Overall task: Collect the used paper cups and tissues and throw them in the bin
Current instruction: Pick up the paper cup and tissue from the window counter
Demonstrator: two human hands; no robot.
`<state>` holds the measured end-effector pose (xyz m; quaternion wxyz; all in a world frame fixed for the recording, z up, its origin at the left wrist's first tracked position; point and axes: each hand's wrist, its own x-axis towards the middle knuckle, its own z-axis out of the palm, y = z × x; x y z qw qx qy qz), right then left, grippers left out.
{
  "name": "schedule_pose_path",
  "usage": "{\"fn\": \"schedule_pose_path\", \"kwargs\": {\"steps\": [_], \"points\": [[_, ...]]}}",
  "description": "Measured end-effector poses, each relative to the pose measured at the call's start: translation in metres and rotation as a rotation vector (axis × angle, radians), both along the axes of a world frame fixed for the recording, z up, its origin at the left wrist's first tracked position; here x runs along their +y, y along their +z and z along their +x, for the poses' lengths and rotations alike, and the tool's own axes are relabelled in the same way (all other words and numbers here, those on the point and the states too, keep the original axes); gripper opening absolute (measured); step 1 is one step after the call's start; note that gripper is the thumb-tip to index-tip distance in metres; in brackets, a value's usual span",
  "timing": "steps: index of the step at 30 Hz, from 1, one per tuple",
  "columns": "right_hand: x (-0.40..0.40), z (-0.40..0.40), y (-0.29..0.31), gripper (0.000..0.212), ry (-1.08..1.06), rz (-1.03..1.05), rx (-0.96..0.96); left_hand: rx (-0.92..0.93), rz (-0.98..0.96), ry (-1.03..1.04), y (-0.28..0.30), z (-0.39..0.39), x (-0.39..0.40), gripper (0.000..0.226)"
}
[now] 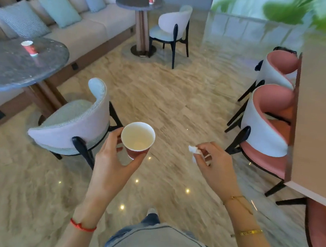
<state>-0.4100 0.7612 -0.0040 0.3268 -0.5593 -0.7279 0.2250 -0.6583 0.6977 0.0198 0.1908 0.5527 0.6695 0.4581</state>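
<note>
Left hand (pixel 116 154) fingers wrap red paper cup (pixel 137 139), upright over floor; right hand (pixel 215 164) fingers pinch crumpled tissue (pixel 193 150); second cup (pixel 30 48) stands on near table (pixel 10 68)

A cup (pixel 30 48) stands on the left table (pixel 10 68).

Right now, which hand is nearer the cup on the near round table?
Left. The left hand is just right of that table's cup, holding another cup; the right hand is farther right, holding a tissue.
</note>
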Motion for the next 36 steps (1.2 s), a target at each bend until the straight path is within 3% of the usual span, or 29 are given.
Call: {"fn": "schedule_pose_path", "kwargs": {"steps": [13,26,36], "points": [[0.216,-0.040,-0.007,0.011,-0.157,-0.051,-0.033,0.021,-0.074,-0.139,-0.004,-0.049,0.263,0.072],[0.521,-0.021,0.006,0.008,-0.177,0.004,-0.024,-0.019,-0.027,-0.162,0.009,-0.031,0.567,0.072],[0.694,0.013,-0.002,0.007,-0.295,-0.059,-0.033,-0.037,-0.041,-0.306,-0.002,0.005,0.782,0.070]]}}
